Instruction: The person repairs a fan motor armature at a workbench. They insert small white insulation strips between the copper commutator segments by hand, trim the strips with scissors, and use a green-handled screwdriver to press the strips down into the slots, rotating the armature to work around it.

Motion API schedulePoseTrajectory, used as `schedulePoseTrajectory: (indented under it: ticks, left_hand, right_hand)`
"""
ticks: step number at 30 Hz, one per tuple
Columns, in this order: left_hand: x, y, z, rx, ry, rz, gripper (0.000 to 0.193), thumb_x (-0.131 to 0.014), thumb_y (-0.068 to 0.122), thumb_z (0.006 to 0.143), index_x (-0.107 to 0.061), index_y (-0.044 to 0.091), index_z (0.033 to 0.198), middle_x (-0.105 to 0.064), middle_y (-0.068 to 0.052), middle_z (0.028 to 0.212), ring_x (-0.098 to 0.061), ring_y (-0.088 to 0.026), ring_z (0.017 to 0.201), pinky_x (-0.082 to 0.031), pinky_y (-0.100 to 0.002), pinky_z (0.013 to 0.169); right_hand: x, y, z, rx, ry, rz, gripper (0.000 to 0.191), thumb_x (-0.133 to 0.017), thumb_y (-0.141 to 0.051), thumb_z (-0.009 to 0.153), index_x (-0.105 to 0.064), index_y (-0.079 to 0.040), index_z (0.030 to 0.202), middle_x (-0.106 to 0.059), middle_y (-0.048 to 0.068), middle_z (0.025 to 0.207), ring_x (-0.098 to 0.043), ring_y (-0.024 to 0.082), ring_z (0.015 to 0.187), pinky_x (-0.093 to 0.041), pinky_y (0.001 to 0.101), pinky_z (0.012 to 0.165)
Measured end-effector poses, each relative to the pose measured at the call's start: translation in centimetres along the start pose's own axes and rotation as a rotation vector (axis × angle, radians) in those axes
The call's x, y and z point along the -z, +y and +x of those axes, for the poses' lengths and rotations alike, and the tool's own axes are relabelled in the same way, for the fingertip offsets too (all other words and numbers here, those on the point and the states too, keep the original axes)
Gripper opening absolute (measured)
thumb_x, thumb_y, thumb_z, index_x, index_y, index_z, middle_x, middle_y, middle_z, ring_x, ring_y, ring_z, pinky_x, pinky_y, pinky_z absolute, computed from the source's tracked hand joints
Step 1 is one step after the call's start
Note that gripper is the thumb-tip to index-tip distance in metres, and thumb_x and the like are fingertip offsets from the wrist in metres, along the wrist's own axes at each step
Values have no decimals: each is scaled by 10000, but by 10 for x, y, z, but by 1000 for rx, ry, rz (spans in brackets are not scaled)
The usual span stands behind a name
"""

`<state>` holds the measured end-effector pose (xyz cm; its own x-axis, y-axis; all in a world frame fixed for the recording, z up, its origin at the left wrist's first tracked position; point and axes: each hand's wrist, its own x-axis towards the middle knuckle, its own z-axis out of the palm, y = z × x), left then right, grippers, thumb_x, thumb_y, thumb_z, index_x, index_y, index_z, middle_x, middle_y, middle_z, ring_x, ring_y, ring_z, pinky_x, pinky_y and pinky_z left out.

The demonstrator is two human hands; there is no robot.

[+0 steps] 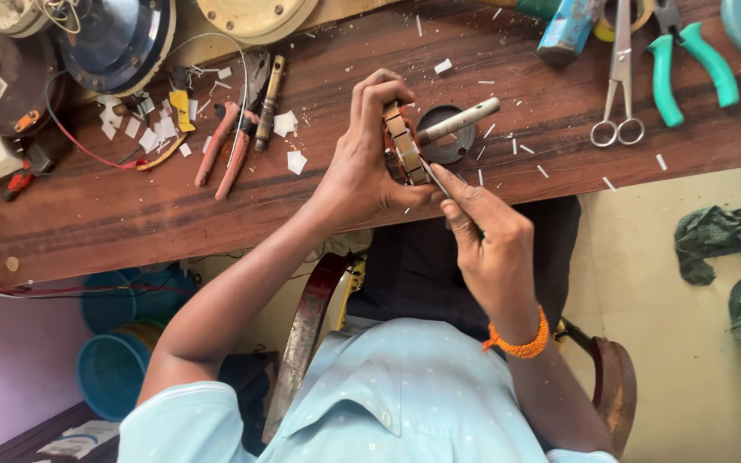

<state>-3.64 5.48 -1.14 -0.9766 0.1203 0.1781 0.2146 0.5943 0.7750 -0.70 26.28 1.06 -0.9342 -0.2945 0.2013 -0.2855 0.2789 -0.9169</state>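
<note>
Copper-wound motor core [406, 146] gripped in left hand [362, 163]; right hand [495, 249] pinches thin tool [436, 177]; a slip risks jabbing fingers [418, 195].

On the surface [130, 214], the left hand [362, 167] clasps a wound motor core [406, 146] whose shaft [460, 120] lies over a round disc [446, 137]. The right hand [490, 240] is just nearer the person, touching the core with a thin tool [433, 177]. Pliers [231, 141] lie left; scissors [620, 77] lie well right.
</note>
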Motion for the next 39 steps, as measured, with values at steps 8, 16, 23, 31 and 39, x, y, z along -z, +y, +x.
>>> schedulePoseTrajectory:
  ticks: [8, 16, 23, 31, 39]
  left_hand:
    - [18, -10, 19, -168, -223, -10, 1049, -1041, 284, 681, -326, 110, 1428, -341, -142, 1490, -560, -379, 1337, -568, -453, 1078]
    - [27, -39, 28, -232, -375, 98, 1202, -1081, 437, 704, -234, 42, 1460, -410, -186, 1442, -550, -437, 1293, -548, -510, 1055]
    - [29, -37, 32, -302, -345, 104, 1138, -1091, 415, 740, -273, 74, 1455, -439, -141, 1380, -562, -403, 1292, -565, -475, 1058]
    - [17, -27, 30, -226, -242, 94, 1108, -1072, 339, 661, -308, 94, 1424, -386, -159, 1458, -597, -396, 1283, -592, -465, 1018]
    - [-10, -12, 3, -53, 23, 72, 979, -988, 246, 648, -356, 113, 1384, -377, -136, 1433, -632, -326, 1146, -614, -449, 899]
  right_hand:
    - [41, 9, 32, 94, -237, -138, 321, -773, -80, 958, -748, -106, 1276, -679, 156, 846, -589, 256, 673, -487, 355, 654]
    - [59, 12, 72, 331, -424, -113, 253, -741, -41, 1003, -715, -67, 1253, -711, 161, 984, -676, 269, 867, -534, 358, 778]
    - [44, -6, 47, 195, -292, -212, 313, -746, -20, 1004, -727, -51, 1315, -681, 159, 907, -632, 278, 767, -501, 393, 723]
    - [11, -4, 16, 128, -64, -122, 338, -680, 6, 1035, -663, -27, 1371, -653, 184, 969, -627, 318, 820, -508, 409, 759]
    - [-9, -6, -10, 24, 23, -98, 395, -639, 19, 1031, -617, -41, 1421, -645, 167, 926, -611, 277, 757, -516, 392, 707]
